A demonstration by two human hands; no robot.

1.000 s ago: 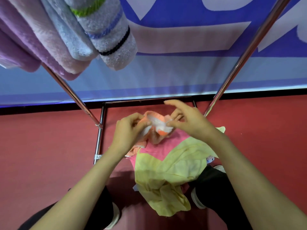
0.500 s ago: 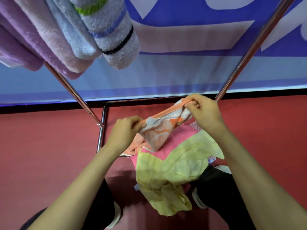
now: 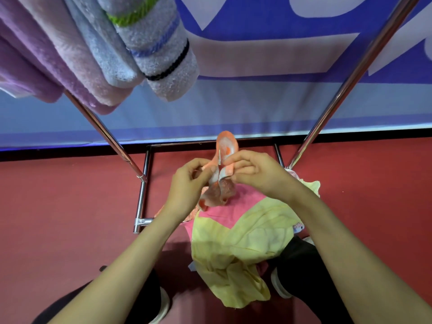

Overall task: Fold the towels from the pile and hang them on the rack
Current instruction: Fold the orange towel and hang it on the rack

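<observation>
Orange towel [image 3: 221,183] btwn both hands' pinches

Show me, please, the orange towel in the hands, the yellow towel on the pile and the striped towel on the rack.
orange towel [image 3: 227,146]: head view, its raised top end.
yellow towel [image 3: 254,232]: head view, its flat middle.
striped towel [image 3: 161,57]: head view, between blue and black stripes.

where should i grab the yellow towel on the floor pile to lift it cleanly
Probably pinch the yellow towel at its far right corner, coming from above on the right. That corner lies fairly flat and pokes out on its own, while the near end is bunched and twisted.
</observation>
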